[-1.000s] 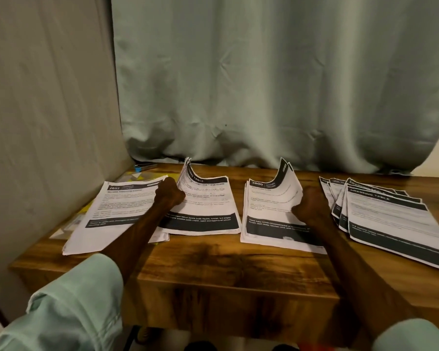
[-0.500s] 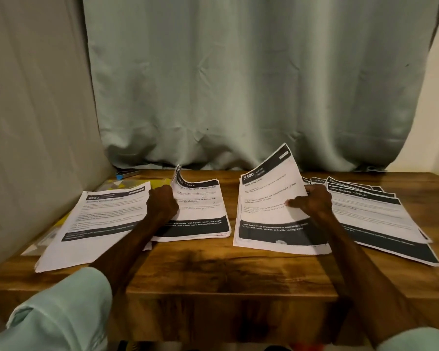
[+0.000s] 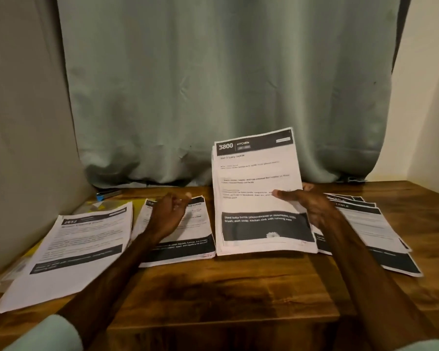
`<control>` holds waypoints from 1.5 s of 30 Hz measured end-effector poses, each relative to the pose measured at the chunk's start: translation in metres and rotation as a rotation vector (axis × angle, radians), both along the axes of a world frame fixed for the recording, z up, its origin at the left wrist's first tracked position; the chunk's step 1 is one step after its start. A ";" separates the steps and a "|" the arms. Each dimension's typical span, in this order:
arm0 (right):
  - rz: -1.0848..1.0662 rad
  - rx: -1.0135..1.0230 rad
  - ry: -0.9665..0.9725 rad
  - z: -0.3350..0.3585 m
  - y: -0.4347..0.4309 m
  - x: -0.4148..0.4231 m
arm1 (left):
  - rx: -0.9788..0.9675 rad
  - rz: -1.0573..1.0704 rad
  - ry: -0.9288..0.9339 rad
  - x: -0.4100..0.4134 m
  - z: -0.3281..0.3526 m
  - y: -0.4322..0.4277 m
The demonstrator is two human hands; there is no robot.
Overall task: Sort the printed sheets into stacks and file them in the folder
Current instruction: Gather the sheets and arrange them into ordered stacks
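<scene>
Our right hand [image 3: 312,207] grips the tilted 3800 stack [image 3: 257,173] by one edge; our left hand [image 3: 169,215] hangs loosely curled, empty; sheets may fan and slip onto the table [image 3: 213,287].

Matt white paper sheets [image 3: 261,198] with dark printed bands, glossy varnished wood table [image 3: 213,287], soft creased cloth curtain [image 3: 213,84]

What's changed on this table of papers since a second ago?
The right hand gripped the white printed stack headed 3800 and tipped its far end up off the wooden table. The left hand loosened from a fist over the second white stack. The 2652 stack and fanned sheets at right stayed put.
</scene>
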State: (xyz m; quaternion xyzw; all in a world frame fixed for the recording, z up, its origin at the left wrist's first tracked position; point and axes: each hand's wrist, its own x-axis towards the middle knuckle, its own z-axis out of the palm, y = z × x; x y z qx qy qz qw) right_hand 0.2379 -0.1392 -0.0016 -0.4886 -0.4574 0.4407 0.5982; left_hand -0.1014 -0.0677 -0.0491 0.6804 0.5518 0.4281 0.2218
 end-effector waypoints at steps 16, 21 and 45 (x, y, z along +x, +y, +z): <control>0.212 -0.110 0.026 -0.058 0.058 -0.049 | -0.227 -0.271 -0.552 0.040 -0.016 0.009; 0.136 -0.051 0.069 -0.073 0.076 -0.062 | -0.205 -0.243 -0.520 0.042 -0.036 0.015; 0.087 0.004 0.033 -0.068 0.071 -0.061 | 0.025 -0.174 -0.487 0.031 -0.051 0.028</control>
